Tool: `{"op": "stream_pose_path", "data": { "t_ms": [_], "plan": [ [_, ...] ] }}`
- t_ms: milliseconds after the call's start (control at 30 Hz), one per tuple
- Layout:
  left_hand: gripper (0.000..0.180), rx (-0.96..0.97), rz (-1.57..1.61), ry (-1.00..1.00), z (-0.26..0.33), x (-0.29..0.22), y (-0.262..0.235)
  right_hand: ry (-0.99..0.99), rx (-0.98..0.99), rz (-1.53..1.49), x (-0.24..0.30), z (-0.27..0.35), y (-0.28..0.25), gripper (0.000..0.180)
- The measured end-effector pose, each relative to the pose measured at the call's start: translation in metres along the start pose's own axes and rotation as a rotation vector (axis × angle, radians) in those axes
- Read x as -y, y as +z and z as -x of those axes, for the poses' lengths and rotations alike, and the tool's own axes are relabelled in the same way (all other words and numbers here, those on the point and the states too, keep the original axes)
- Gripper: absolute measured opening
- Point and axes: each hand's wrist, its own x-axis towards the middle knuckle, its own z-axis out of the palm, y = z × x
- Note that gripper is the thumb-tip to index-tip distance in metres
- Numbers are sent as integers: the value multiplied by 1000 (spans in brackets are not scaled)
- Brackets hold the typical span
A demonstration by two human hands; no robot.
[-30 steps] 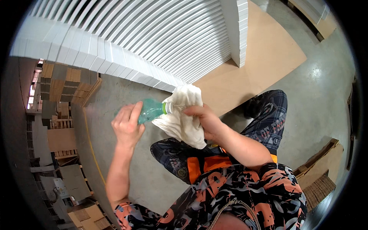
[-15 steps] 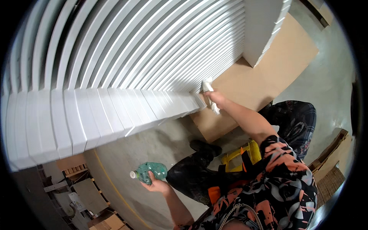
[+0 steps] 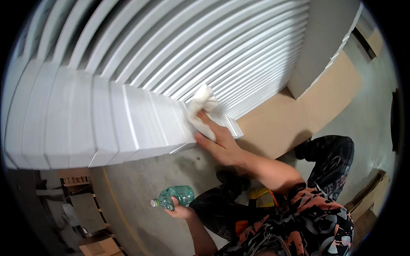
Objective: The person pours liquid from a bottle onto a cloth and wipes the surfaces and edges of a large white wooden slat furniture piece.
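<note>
My right hand (image 3: 218,138) grips a bunched white cloth (image 3: 200,101) and presses it against the side of a tall stack of white frames (image 3: 115,121). The stacked frames have curved edges that sit close together, one above another. Low on the left, my left hand (image 3: 181,210) is wrapped around a crumpled green-tinted plastic bottle (image 3: 181,195). The bottle lies almost sideways in my grip, its white cap (image 3: 154,203) toward the left. It is held apart from the stack, beside my knee.
Under the stack spreads a brown board (image 3: 265,132) on the grey floor. A yellow object (image 3: 256,194) stands partly hidden by my legs. Flattened cardboard (image 3: 369,196) leans at the right. Pallets and cardboard boxes (image 3: 102,247) are at the lower left, past a yellow floor line (image 3: 115,200).
My right hand has moved the cloth left and up along the stack's side, away from its lower end. The stack looks closer. The left hand with the bottle has shifted slightly.
</note>
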Motion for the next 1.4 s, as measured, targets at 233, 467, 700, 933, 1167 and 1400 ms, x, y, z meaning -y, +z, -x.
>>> {"op": "stream_pose_path", "data": {
  "t_ms": [233, 467, 700, 933, 1167, 1400],
  "plan": [
    [31, 65, 9, -64, 12, -18, -3, -378, 213, 8, 59, 0, 8, 61],
    [38, 14, 58, 16, -1, 15, -18, -739, 96, 193, 130, -44, 22, 70],
    [42, 140, 28, 114, 11, 3, -2, -1152, 67, 494, 213, -76, 55, 51],
    [44, 75, 124, 90, 13, 8, -22, -1535, -429, 697, 515, -192, 142, 74],
    [45, 102, 171, 54, 15, 18, -4, -1516, -616, 805, 565, -221, 144, 71],
    [47, 74, 185, 41, 13, 17, -13, -1132, -260, 1045, 221, -77, 73, 70]
  ]
}}
